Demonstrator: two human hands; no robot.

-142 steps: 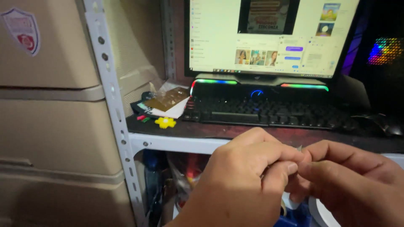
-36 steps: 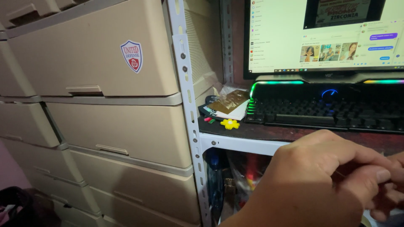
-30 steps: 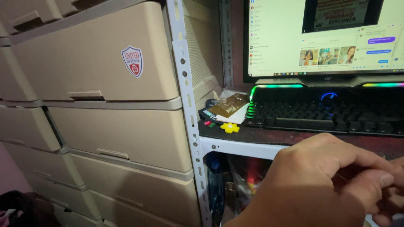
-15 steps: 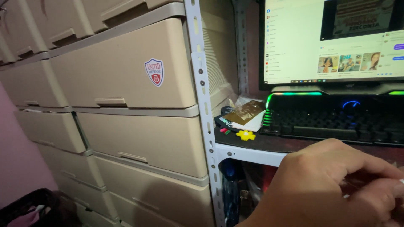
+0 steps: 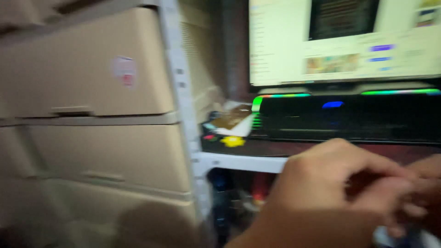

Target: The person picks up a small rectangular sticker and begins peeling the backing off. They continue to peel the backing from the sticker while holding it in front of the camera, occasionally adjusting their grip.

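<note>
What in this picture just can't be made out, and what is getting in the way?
- Whatever the left hand and right hand pinch between them: head view, covered by the fingers and motion blur.
- Right hand: mostly cut off by the right edge.
- Monitor contents: smeared by blur, top cut off.
- Sticker on the beige drawer: blurred.
- Small yellow thing beside the keyboard: too small and blurred.

Beige drawers point(image 5: 92, 82), a black keyboard point(image 5: 349, 121) edged green and blue, a yellow trinket point(image 5: 233, 141).
</note>
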